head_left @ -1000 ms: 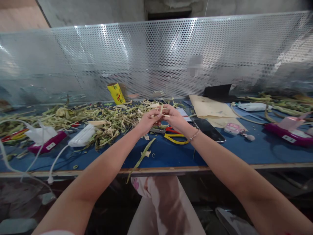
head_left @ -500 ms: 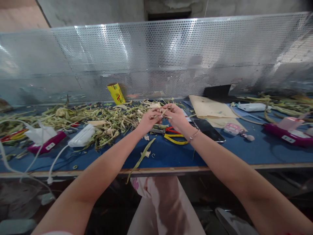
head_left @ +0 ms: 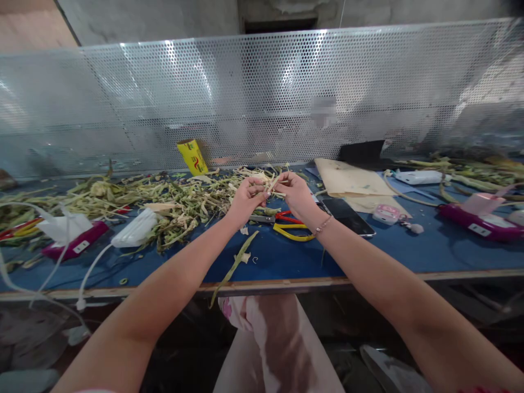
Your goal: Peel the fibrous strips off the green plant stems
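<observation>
My left hand point(head_left: 248, 200) and my right hand point(head_left: 295, 194) are close together over the blue tabletop, fingertips almost meeting. Both pinch thin, pale pieces of dried plant stalk point(head_left: 273, 184); the fingers partly hide them. Behind and to the left spreads a heap of dry green and beige plant scraps point(head_left: 192, 199). Scissors point(head_left: 292, 233) with red and yellow handles lie just below my right hand, blades pointing left. A long green plant strip point(head_left: 235, 267) hangs over the table's front edge.
A perforated metal screen point(head_left: 262, 93) stands behind the table. Left are a yellow packet point(head_left: 192, 157), a white charger block point(head_left: 135, 228) and a purple power strip point(head_left: 76, 240). A phone point(head_left: 347, 217), pink case point(head_left: 386, 214), brown paper point(head_left: 352, 179) and another purple strip point(head_left: 477, 222) lie right.
My fingers have drawn slightly apart, and the pale stalk pieces between them now show more upright. The view has shifted a little; the other things lie as before.
</observation>
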`<state>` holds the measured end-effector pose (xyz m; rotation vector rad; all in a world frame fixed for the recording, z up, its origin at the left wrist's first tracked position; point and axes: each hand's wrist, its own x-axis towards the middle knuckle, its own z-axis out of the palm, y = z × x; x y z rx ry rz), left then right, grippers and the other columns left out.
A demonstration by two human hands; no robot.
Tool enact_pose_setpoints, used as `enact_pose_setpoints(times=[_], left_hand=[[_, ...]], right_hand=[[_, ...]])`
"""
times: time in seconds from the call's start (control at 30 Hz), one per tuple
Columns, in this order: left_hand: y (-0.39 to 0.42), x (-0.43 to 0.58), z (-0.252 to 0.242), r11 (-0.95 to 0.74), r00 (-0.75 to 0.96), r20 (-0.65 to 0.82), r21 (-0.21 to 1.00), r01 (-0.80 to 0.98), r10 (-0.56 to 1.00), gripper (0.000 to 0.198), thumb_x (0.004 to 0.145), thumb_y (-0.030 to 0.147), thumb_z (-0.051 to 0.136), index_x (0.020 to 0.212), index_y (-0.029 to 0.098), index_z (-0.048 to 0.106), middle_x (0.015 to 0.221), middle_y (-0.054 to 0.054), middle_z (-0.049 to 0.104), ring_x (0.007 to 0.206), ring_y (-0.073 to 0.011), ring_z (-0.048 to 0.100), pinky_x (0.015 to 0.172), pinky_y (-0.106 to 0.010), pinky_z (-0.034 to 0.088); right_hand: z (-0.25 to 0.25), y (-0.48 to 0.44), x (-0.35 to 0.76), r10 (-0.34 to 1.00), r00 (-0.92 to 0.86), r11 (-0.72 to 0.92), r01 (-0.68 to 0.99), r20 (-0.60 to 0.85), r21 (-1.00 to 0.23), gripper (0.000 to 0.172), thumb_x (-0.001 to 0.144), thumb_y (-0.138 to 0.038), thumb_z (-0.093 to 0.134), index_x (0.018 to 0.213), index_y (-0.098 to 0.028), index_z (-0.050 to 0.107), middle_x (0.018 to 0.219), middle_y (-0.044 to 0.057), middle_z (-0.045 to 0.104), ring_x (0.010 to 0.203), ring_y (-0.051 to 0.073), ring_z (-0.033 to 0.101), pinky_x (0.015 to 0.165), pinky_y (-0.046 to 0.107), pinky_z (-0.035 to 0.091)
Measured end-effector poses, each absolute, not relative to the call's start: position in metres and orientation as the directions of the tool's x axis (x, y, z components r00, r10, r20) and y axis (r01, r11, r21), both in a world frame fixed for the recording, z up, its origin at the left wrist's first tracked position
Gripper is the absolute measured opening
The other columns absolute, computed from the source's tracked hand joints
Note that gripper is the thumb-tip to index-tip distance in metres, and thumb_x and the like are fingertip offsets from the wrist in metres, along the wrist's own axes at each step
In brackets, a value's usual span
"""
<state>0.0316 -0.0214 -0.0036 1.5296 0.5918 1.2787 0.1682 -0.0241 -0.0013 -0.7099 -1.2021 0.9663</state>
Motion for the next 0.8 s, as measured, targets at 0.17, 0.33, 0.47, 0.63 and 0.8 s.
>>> enact_pose_setpoints(times=[0.17, 0.33, 0.47, 0.63, 0.8], left_hand=[[-0.0229, 0.032, -0.0011, -0.362, 0.313, 0.415, 0.907, -0.213, 0.854, 0.043, 0.056, 0.026, 0.072, 0.087, 0.019, 0.043, 0.065, 0.006, 0.058, 0.047, -0.0042, 0.049, 0.05, -0.019, 0.041], [-0.0229, 0.0324, -0.0016, -0.354, 0.334, 0.386, 0.922, -0.157, 0.86, 0.033, 0.057, 0.028, 0.071, 0.079, 0.016, 0.05, 0.067, 0.005, 0.057, 0.048, -0.0035, 0.047, 0.051, -0.02, 0.041], [-0.0229, 0.0314, -0.0018, -0.287, 0.348, 0.333, 0.941, -0.177, 0.876, 0.034, 0.053, 0.029, 0.073, 0.077, 0.015, 0.053, 0.07, 0.004, 0.058, 0.05, -0.004, 0.048, 0.052, -0.021, 0.042], [-0.0196, 0.0291, -0.0032, -0.251, 0.371, 0.317, 0.944, -0.214, 0.873, 0.028, 0.057, 0.03, 0.072, 0.072, 0.015, 0.054, 0.064, 0.002, 0.057, 0.053, -0.0066, 0.051, 0.056, -0.023, 0.043], [-0.019, 0.0303, -0.0032, -0.258, 0.324, 0.334, 0.932, -0.256, 0.885, 0.024, 0.059, 0.028, 0.071, 0.07, 0.015, 0.054, 0.06, 0.004, 0.055, 0.055, -0.0065, 0.049, 0.06, -0.023, 0.043]], right_hand=[[0.0017, -0.0295, 0.1687, 0.893, 0.033, 0.444, -0.238, 0.45, -0.864, 0.024, 0.06, -0.026, 0.064, 0.067, -0.021, 0.042, 0.067, -0.003, 0.055, 0.064, 0.01, 0.055, 0.069, 0.029, 0.047], [0.0043, -0.0315, 0.1705, 0.904, 0.027, 0.422, -0.228, 0.428, -0.877, 0.017, 0.063, -0.023, 0.061, 0.068, -0.021, 0.044, 0.072, -0.002, 0.057, 0.066, 0.01, 0.055, 0.066, 0.027, 0.048], [0.0046, -0.0313, 0.1713, 0.911, 0.057, 0.409, -0.237, 0.408, -0.881, 0.015, 0.064, -0.021, 0.06, 0.069, -0.02, 0.046, 0.069, -0.002, 0.057, 0.064, 0.01, 0.056, 0.067, 0.027, 0.048], [0.0051, -0.0308, 0.1731, 0.914, 0.088, 0.407, -0.224, 0.397, -0.886, 0.012, 0.067, -0.022, 0.059, 0.071, -0.021, 0.047, 0.071, -0.002, 0.057, 0.069, 0.011, 0.058, 0.068, 0.027, 0.049], [0.0048, -0.0325, 0.1726, 0.911, 0.027, 0.405, -0.236, 0.411, -0.883, 0.013, 0.072, -0.03, 0.056, 0.079, -0.022, 0.048, 0.077, -0.001, 0.056, 0.07, 0.01, 0.057, 0.065, 0.026, 0.048]])
